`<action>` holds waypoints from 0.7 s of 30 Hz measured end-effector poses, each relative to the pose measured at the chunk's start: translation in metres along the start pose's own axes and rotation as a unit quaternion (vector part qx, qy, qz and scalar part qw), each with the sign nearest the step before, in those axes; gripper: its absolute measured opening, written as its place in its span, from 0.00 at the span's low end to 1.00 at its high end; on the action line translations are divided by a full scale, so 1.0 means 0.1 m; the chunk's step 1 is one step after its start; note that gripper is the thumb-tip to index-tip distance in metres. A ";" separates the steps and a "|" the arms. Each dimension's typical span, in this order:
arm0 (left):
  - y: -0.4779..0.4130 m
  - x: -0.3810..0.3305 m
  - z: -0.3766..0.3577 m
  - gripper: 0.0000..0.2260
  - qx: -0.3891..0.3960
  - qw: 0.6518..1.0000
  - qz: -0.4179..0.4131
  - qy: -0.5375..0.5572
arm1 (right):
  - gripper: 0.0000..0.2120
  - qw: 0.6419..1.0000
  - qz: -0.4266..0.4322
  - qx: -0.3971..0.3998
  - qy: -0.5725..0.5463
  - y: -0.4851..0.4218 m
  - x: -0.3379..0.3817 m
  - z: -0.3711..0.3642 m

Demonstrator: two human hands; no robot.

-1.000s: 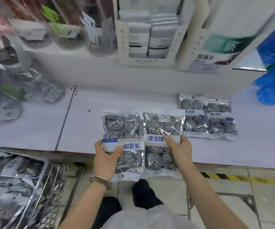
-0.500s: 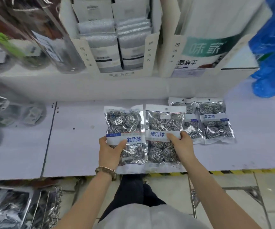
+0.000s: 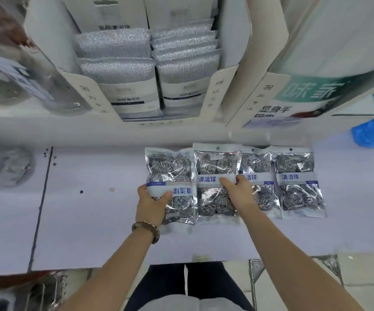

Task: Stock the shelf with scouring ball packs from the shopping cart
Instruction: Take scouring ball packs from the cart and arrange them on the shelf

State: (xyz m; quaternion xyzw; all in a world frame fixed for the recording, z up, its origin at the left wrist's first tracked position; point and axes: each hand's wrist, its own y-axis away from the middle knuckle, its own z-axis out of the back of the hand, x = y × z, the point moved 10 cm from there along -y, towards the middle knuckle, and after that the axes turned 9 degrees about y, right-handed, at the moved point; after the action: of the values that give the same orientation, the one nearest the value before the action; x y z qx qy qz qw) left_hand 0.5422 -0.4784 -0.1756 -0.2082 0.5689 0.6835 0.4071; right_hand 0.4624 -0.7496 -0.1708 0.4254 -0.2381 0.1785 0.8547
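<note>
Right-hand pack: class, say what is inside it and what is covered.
Through the clear film of the pack, coiled steel balls show above and below the label. The label and the right hand cover the middle, so its contents there are hidden.

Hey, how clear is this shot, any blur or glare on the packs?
Head view: packs, left hand and right hand are fairly sharp; white glare streaks the foil; head view's left edge smears the bottles and cart with blur; wide-angle distortion splays the upper boxes outward.
</note>
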 end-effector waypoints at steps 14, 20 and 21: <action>-0.28 0.10 -0.21 0.23 -0.030 0.999 0.040 0.009 | 0.16 0.996 -0.054 -0.050 0.041 -0.35 -0.10 -0.14; -0.28 0.11 -0.24 0.23 -0.030 0.998 0.049 0.014 | 0.35 0.990 -0.027 -0.094 0.105 -0.31 0.08 -0.08; -0.28 0.09 -0.23 0.23 -0.028 0.998 0.048 0.017 | 0.36 0.984 -0.007 -0.105 0.144 -0.31 0.14 -0.06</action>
State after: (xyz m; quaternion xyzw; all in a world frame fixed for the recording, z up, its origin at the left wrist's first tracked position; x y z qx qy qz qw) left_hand 0.5547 -0.4970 -0.2057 -0.2039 0.5658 0.7141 0.3583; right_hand 0.4908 -0.7606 -0.1863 0.3048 -0.1272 0.2059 0.9211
